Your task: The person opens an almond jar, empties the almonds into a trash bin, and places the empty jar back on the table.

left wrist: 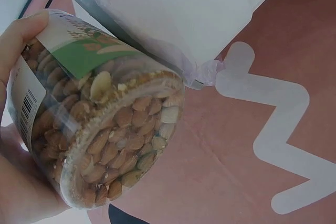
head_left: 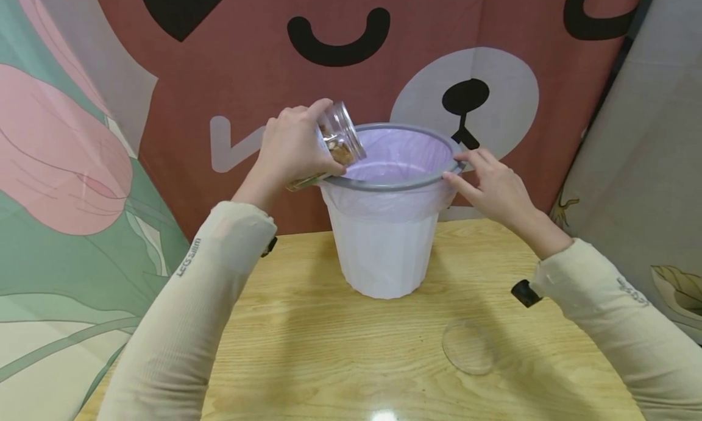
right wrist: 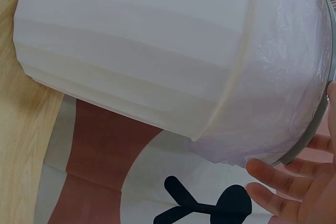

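My left hand (head_left: 293, 144) grips a clear plastic jar (head_left: 339, 134) of almonds, tilted with its uncovered mouth over the left rim of a white trash bin (head_left: 384, 244). Almonds (left wrist: 123, 145) fill the jar's base in the left wrist view, where a green and white label (left wrist: 86, 45) wraps its side. A thin purple bag (head_left: 403, 156) lines the bin and folds over the outside under a grey rim ring (head_left: 392, 186). At the right side of that ring, my right hand (head_left: 493, 186) holds the edge with thumb and fingertips, its other fingers spread outside the bin.
A clear round lid (head_left: 468, 346) lies on the wood-grain table (head_left: 329, 354), in front of the bin and to its right. Behind the bin hangs a reddish-brown cloth (head_left: 247, 55) with a cartoon face. Patterned cloths (head_left: 66, 165) flank both sides.
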